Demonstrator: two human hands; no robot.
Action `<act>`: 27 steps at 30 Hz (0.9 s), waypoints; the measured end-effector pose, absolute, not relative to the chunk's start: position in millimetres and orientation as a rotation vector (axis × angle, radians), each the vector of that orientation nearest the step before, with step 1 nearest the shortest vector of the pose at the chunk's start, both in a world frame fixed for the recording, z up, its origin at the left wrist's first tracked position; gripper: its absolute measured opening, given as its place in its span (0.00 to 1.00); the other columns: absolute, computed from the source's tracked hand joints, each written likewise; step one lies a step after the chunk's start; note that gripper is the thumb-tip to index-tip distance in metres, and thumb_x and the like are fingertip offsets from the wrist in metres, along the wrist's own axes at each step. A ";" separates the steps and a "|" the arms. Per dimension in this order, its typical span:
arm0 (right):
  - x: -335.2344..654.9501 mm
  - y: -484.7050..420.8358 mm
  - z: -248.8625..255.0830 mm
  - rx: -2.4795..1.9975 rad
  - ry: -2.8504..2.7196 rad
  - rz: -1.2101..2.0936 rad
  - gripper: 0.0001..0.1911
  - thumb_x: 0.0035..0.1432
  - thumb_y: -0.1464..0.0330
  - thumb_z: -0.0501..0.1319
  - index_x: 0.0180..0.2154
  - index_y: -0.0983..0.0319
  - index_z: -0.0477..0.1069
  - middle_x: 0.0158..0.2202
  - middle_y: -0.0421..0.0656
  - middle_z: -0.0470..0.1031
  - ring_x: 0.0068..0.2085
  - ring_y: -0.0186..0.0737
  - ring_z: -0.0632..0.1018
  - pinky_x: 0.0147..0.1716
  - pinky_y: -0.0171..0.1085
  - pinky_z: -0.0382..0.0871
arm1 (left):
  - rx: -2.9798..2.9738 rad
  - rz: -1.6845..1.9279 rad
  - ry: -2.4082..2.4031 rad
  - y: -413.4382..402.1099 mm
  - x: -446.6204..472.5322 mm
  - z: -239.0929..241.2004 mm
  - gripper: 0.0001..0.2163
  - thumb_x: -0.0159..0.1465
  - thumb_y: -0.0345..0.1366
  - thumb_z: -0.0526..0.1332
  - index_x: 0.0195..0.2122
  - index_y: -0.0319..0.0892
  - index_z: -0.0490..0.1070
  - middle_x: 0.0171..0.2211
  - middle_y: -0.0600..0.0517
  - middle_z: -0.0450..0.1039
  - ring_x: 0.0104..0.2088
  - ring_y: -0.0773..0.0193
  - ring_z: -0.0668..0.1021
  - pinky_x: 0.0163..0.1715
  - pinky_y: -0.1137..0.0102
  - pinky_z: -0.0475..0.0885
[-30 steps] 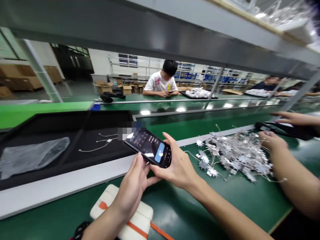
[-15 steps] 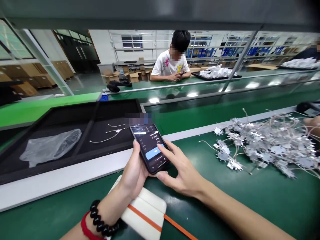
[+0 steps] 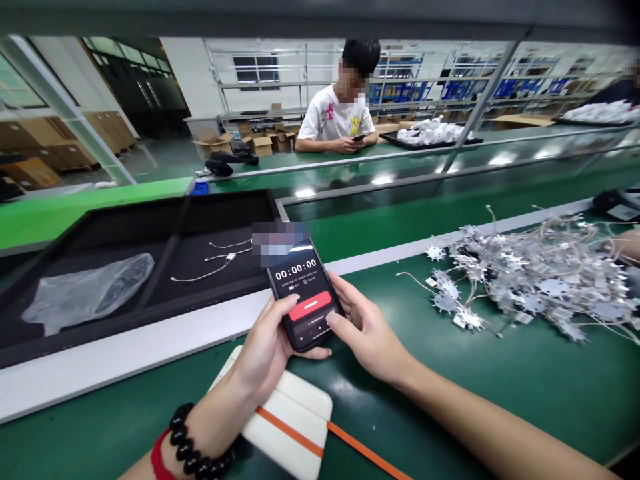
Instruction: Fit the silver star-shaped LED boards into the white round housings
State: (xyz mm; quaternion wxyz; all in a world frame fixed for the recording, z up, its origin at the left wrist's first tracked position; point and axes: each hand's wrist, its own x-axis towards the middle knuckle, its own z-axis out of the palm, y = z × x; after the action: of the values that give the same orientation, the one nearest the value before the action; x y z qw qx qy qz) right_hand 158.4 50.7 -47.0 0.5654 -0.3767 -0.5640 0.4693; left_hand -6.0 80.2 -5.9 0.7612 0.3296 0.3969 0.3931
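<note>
Your left hand (image 3: 263,343) is curled around the left edge and lower end of the phone (image 3: 310,308). The palm lies to the left of the phone, the thumb rests over the lower left part of the screen, and fingertips show beyond the bottom edge. Your right hand (image 3: 373,333) is partly closed on the opposite edge: its fingers pass behind the right side and its thumb bends over the lower right corner of the screen. The phone therefore sits between both hands, tilted, screen toward you, displaying 00:00:00 above a red button. Its top end is blurred.

Below your left hand, a white case (image 3: 300,400) with an orange strap (image 3: 370,453) lies on the green surface (image 3: 450,393). A string of black beads (image 3: 187,447) and a red band (image 3: 159,457) encircle your left wrist.

Beyond the hands to the left, a black tray (image 3: 110,227) contains a clear bag (image 3: 95,290) and thin white wires (image 3: 203,273). Well to the right of your right hand, silver pieces (image 3: 545,287) with wires form a heap. Across the line, a co-worker (image 3: 335,110) holds a dark device.
</note>
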 end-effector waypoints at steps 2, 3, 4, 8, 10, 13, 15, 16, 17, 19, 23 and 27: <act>157.4 49.4 -47.4 -0.895 -1.317 1.080 0.31 0.69 0.59 0.61 0.69 0.59 0.58 0.67 0.51 0.67 0.66 0.48 0.71 0.62 0.47 0.72 | 0.712 0.841 0.860 80.2 -6.7 -7.1 0.14 0.68 0.34 0.61 0.53 0.35 0.70 0.45 0.40 0.79 0.37 0.52 0.82 0.24 0.63 0.84; 157.2 48.7 -47.7 -0.903 -1.320 1.067 0.31 0.69 0.60 0.61 0.69 0.59 0.58 0.68 0.51 0.67 0.66 0.48 0.71 0.61 0.47 0.73 | 0.708 0.835 0.856 80.2 -7.0 -7.4 0.14 0.67 0.33 0.62 0.52 0.35 0.70 0.44 0.40 0.79 0.37 0.52 0.82 0.23 0.63 0.84; 157.2 47.9 -48.1 -0.909 -1.326 1.056 0.31 0.69 0.61 0.61 0.69 0.59 0.58 0.68 0.50 0.67 0.66 0.48 0.71 0.61 0.47 0.74 | 0.706 0.831 0.850 80.2 -7.4 -7.5 0.14 0.66 0.33 0.62 0.52 0.36 0.70 0.45 0.41 0.79 0.37 0.52 0.82 0.23 0.63 0.84; 159.0 45.9 -50.7 -0.941 -1.346 1.037 0.30 0.70 0.61 0.60 0.69 0.59 0.58 0.68 0.50 0.67 0.65 0.49 0.73 0.58 0.46 0.76 | 0.709 0.830 0.826 79.7 -8.2 -7.1 0.17 0.61 0.29 0.64 0.52 0.39 0.71 0.44 0.44 0.80 0.38 0.52 0.83 0.23 0.62 0.85; 160.1 45.8 -52.2 -0.955 -1.342 1.035 0.30 0.71 0.61 0.60 0.70 0.59 0.57 0.68 0.50 0.66 0.65 0.49 0.72 0.58 0.45 0.76 | 0.711 0.829 0.826 79.4 -8.4 -7.2 0.18 0.60 0.27 0.64 0.52 0.40 0.71 0.43 0.46 0.80 0.37 0.52 0.83 0.24 0.61 0.85; 160.7 46.6 -53.7 -0.954 -1.334 1.039 0.30 0.71 0.61 0.59 0.70 0.58 0.57 0.69 0.48 0.65 0.66 0.49 0.71 0.58 0.45 0.76 | 0.714 0.828 0.828 79.5 -8.8 -7.8 0.19 0.60 0.27 0.65 0.53 0.41 0.71 0.44 0.46 0.80 0.38 0.52 0.83 0.24 0.62 0.85; 160.4 47.3 -53.4 -0.947 -1.331 1.040 0.29 0.71 0.61 0.59 0.69 0.58 0.58 0.69 0.48 0.65 0.67 0.48 0.71 0.58 0.45 0.75 | 0.718 0.827 0.831 79.7 -8.9 -8.1 0.20 0.60 0.27 0.65 0.54 0.42 0.71 0.45 0.46 0.80 0.38 0.52 0.83 0.24 0.62 0.85; 160.1 47.4 -52.8 -0.943 -1.326 1.042 0.29 0.71 0.61 0.59 0.69 0.58 0.58 0.69 0.48 0.66 0.66 0.48 0.71 0.58 0.44 0.75 | 0.721 0.827 0.831 79.7 -9.0 -8.3 0.21 0.60 0.26 0.65 0.55 0.42 0.71 0.46 0.45 0.80 0.39 0.52 0.83 0.24 0.62 0.85; 159.7 47.5 -52.0 -0.938 -1.322 1.044 0.29 0.71 0.61 0.59 0.69 0.58 0.58 0.68 0.48 0.66 0.66 0.48 0.71 0.58 0.44 0.76 | 0.723 0.828 0.833 79.8 -9.0 -8.4 0.21 0.60 0.26 0.65 0.55 0.41 0.71 0.46 0.45 0.80 0.39 0.52 0.83 0.24 0.61 0.85; 158.9 47.2 -50.2 -0.927 -1.313 1.051 0.28 0.71 0.61 0.59 0.68 0.59 0.59 0.68 0.49 0.67 0.65 0.47 0.72 0.57 0.43 0.76 | 0.722 0.830 0.835 79.7 -9.0 -8.6 0.21 0.59 0.26 0.65 0.55 0.41 0.70 0.46 0.45 0.79 0.39 0.51 0.83 0.24 0.61 0.85; 158.0 46.6 -48.3 -0.910 -1.302 1.061 0.27 0.71 0.63 0.59 0.68 0.58 0.60 0.66 0.48 0.69 0.63 0.45 0.75 0.58 0.42 0.76 | 0.723 0.837 0.843 79.4 -8.8 -9.0 0.22 0.59 0.27 0.65 0.55 0.40 0.70 0.44 0.45 0.80 0.38 0.52 0.83 0.23 0.61 0.85; 158.1 47.8 -50.2 -0.914 -1.300 1.057 0.27 0.71 0.63 0.59 0.68 0.58 0.60 0.67 0.47 0.68 0.64 0.45 0.74 0.57 0.41 0.76 | 0.731 0.834 0.843 79.3 -8.8 -8.9 0.23 0.59 0.27 0.66 0.56 0.41 0.69 0.46 0.44 0.79 0.39 0.51 0.83 0.24 0.60 0.85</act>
State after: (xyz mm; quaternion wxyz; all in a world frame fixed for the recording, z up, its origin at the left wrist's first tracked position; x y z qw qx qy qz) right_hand 158.1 47.8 -50.2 0.5781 -0.3907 -0.5558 0.4519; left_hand -8.8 79.3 -8.9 0.7670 0.3368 0.3884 0.3839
